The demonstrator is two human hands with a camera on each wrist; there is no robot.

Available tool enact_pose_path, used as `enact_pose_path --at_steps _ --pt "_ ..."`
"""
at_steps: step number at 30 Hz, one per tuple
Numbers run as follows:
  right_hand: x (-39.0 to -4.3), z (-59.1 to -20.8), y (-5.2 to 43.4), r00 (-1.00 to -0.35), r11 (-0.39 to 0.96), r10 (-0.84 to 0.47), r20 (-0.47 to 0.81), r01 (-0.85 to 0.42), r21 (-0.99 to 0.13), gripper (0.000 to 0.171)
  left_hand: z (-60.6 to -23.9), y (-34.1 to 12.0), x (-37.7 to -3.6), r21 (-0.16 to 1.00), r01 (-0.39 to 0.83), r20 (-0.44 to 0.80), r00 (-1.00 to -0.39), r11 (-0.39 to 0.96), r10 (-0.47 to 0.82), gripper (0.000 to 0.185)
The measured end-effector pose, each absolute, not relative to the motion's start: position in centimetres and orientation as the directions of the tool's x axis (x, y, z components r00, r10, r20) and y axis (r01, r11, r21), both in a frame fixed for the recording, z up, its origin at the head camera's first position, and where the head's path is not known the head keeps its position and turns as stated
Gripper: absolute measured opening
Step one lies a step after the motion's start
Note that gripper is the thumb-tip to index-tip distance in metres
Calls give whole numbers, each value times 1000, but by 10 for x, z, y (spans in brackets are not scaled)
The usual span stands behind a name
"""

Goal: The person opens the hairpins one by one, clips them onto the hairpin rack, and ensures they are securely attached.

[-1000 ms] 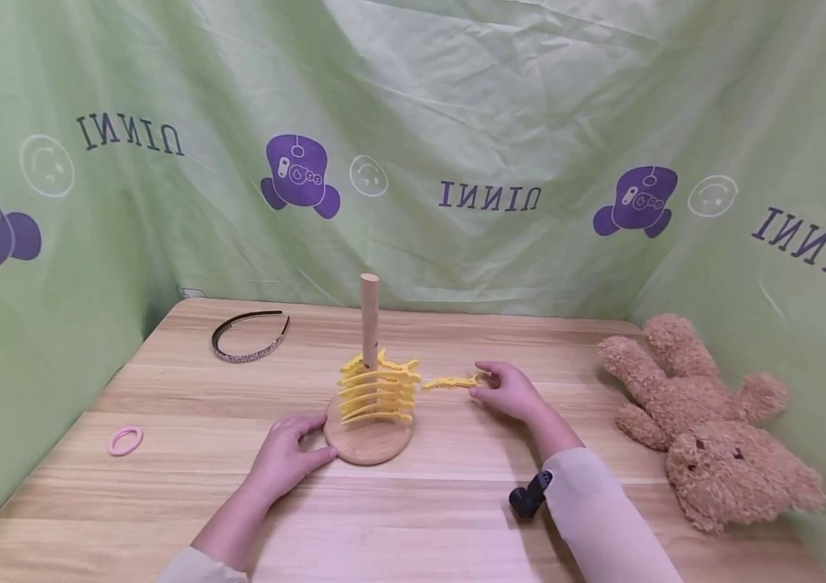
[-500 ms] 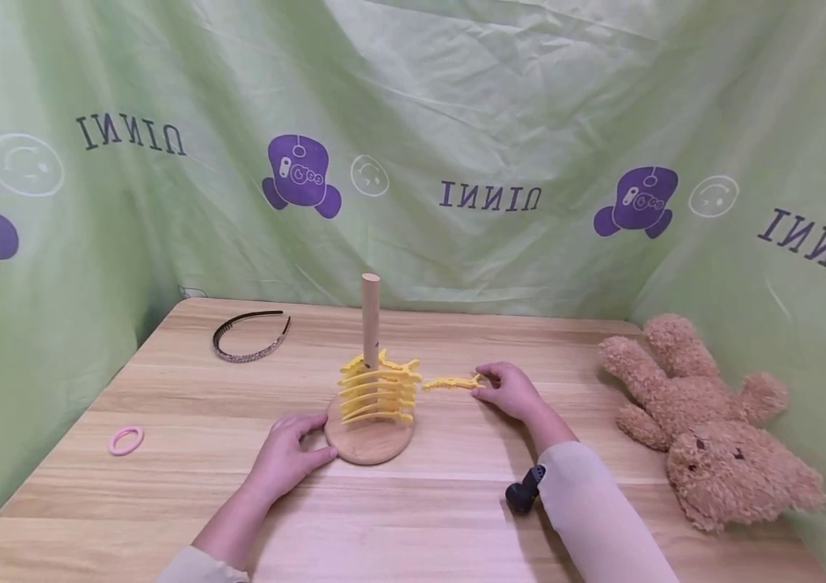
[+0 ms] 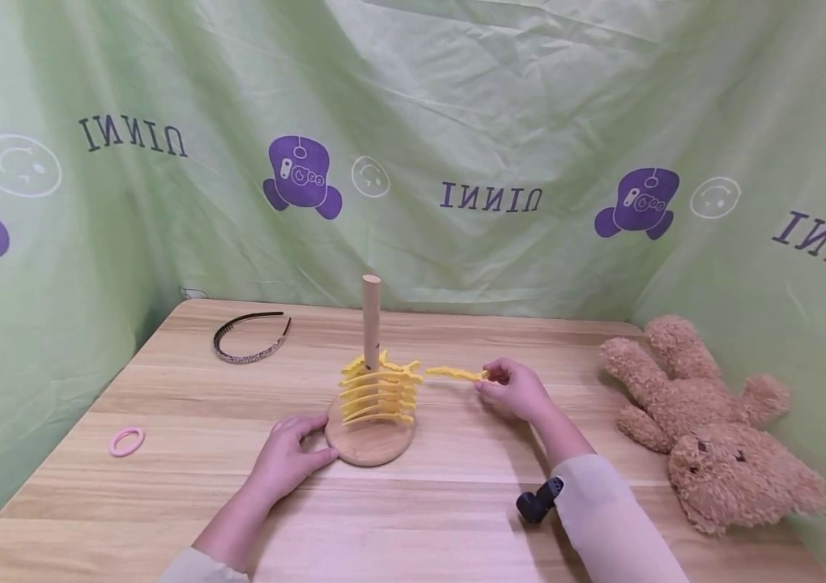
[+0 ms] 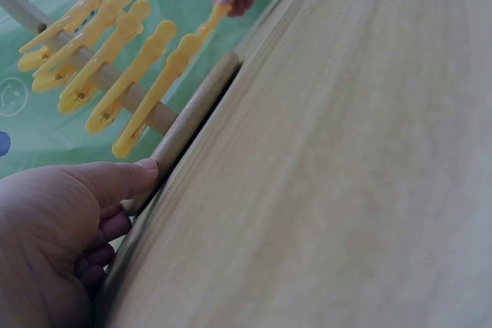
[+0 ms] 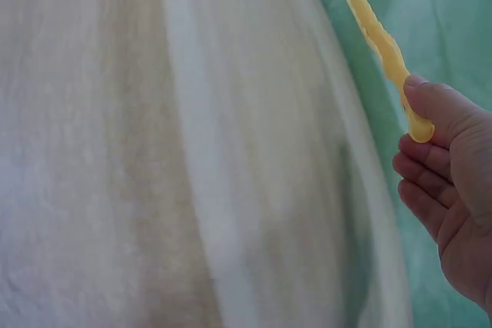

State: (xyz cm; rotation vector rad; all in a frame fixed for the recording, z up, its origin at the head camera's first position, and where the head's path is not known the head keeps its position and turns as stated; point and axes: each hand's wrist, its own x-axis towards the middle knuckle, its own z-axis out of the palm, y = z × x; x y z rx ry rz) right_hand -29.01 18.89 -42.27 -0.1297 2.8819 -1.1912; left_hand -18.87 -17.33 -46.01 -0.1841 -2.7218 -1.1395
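A wooden stand [image 3: 369, 441] with a round base and an upright peg [image 3: 370, 320] is at the table's middle. Several yellow hair clips [image 3: 379, 393] are clamped in a stack on the peg. My left hand [image 3: 289, 457] rests against the base's left rim, thumb on its edge [image 4: 146, 170]. My right hand [image 3: 515, 389] pinches one end of a loose yellow clip [image 3: 457, 373], held just above the table to the right of the stack; the clip [image 5: 384, 48] points away from the hand. The stack of clips [image 4: 100, 74] also shows in the left wrist view.
A black headband [image 3: 249, 336] lies at the back left and a pink hair ring [image 3: 125, 441] near the left edge. A brown teddy bear [image 3: 712, 421] lies at the right. Green printed cloth [image 3: 413, 146] closes off the back and sides.
My right hand has lifted the loose yellow clip off the table and raised it slightly toward the stack. The left hand has stayed on the base.
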Motion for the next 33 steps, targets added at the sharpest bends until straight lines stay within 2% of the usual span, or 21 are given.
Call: enact_pose_path --at_steps 14,23,33 --pt "-267 -361 178 -969 618 -137 204 -244 -747 55 -459 -173 -188 681 193 230 -972 706 45 56" --pt "-254 -338 150 -944 549 -207 256 -328 -768 41 -459 -173 -188 681 203 242 -969 703 46 56" --pt "-253 -336 109 -911 514 -283 300 -408 -755 28 -459 -173 -188 682 200 237 -970 704 47 56"
